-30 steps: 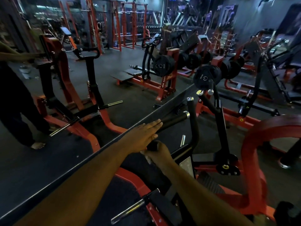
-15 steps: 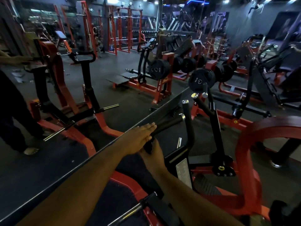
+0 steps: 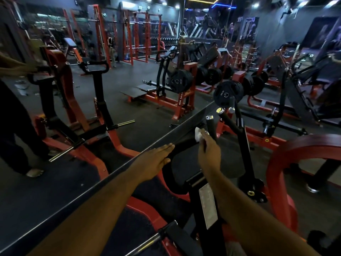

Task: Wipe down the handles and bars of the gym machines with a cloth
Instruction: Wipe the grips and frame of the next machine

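**A:** What was the cloth (image 3: 198, 134) like to work with?

**B:** Small, white, soft and light, I'd judge. It was bunched in the right hand (image 3: 209, 150), whose fingers (image 3: 203, 147) were curled round it, pressing it to the black handle (image 3: 186, 140) just beside the upright grip (image 3: 211, 127) with the chrome cap. A wad that limp folds round a bar easily, so it wants a firm pinch or it slides out.

**A:** And the handle itself?

**B:** Stiff, and part of the machine's frame, so it probably wouldn't budge. The black sleeve looked rubbery, likely grippy rather than slick; the chrome ends would be smoother. I'd take hold mid-sleeve and drag the cloth along it.

**A:** The left hand (image 3: 156, 160)?

**B:** Flat, fingers straight and together, holding nothing. It lay over the near end of that handle, though I couldn't tell whether it rested on it or on the mirror's edge (image 3: 103, 179) beside it.

**A:** What couldn't you make out?

**B:** Most of the cloth sat hidden inside the fist; only a corner showed. The handle's underside was out of sight, and the room was dim. A person (image 3: 13, 126) at the left was cut off by the frame, seemingly a reflection. The weight plates (image 3: 227, 93) beyond were legible only as dark discs.
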{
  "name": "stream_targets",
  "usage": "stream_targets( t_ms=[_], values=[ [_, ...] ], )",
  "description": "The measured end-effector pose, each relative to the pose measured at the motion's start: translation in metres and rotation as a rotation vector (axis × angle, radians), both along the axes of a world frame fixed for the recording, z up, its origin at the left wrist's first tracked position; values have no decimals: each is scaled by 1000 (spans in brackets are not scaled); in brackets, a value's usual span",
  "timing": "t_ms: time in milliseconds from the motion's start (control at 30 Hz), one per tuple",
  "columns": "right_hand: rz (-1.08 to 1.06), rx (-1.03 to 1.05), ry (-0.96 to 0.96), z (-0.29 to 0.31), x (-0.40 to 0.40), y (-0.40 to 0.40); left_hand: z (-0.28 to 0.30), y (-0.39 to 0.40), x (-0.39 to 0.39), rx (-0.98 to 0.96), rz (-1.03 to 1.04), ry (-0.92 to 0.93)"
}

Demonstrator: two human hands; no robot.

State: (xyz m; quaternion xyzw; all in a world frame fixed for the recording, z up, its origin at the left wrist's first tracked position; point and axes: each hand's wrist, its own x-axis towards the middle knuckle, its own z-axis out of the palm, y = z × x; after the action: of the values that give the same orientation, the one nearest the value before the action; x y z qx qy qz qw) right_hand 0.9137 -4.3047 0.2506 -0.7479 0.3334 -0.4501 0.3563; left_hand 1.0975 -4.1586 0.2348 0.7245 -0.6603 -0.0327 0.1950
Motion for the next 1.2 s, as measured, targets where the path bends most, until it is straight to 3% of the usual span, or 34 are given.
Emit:
stream_targets(
  t_ms=[67, 133, 233, 333, 467, 600, 733, 833, 967, 1067, 1200],
  values=[
    [24, -134, 244, -2, 16, -24, 1, 1, -2, -19, 16, 14],
    [41, -147, 363, -14, 25, -21, 1, 3, -3, -38, 37, 42],
    [129, -151, 295, -27, 24, 15, -4, 8, -4, -43, 64, 77],
    [323, -287, 265, -29, 7, 29, -9, 13, -5, -43, 61, 93],
    [153, -221, 174, -12, 9, -23, -10, 14, -3, -55, 47, 92],
    [37, -128, 308, -15, 27, -30, -7, 19, -1, -71, 33, 55],
    [187, -228, 132, -47, 36, 32, -3, 29, 5, -230, 85, 216],
    [275, -337, 114, -74, 34, 61, 4, 27, 7, -259, 137, 278],
    [314, -326, 49, -112, 20, 96, 9, 14, 0, -110, 36, 167],
    [289, -227, 14, -133, 6, 111, 3, 5, -9, -8, -37, -76],
    [167, -295, 174, -146, -11, 107, -13, 1, -22, 45, -18, -264]
  ],
)
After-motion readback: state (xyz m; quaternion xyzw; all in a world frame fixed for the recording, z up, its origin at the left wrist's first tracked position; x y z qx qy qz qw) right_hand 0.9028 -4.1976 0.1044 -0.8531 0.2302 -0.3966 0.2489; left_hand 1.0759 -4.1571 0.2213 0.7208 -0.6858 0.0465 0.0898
